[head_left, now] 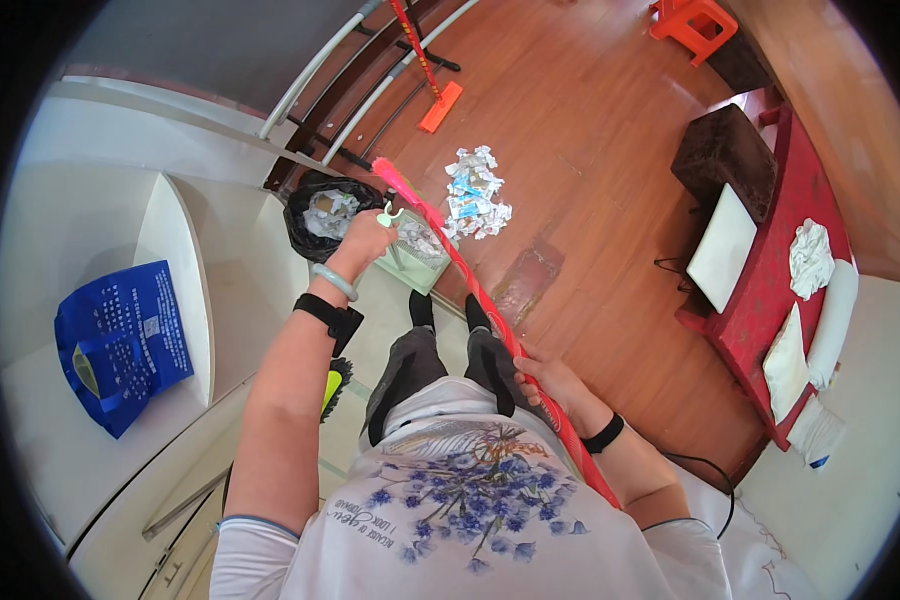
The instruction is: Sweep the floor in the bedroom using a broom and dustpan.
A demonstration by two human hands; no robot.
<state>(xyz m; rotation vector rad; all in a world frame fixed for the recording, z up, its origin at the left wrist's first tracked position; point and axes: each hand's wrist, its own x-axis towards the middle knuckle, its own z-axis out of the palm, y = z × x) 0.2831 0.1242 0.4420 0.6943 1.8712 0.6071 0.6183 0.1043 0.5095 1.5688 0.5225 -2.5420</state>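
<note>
My left hand point(366, 238) is closed around the handle of a pale green dustpan point(412, 276), whose tray holds crumpled paper scraps. The red handle of a broom point(487, 311) is in my right hand point(555, 381) and slants across the view. Its pink bristle head point(392, 178) is raised near the dustpan, at the upper end. A pile of crumpled paper and wrappers point(474, 196) lies on the wooden floor just beyond the dustpan. Left of the dustpan, a bin lined with a black bag point(298, 217) contains more crumpled paper.
A metal rack point(364, 97) and an orange-headed floor tool point(441, 107) stand beyond the bin. At right are a brown cube stool point(720, 161), a white-topped stool point(722, 247) and a red bench point(780, 307) with cushions. A blue bag point(127, 341) sits at left.
</note>
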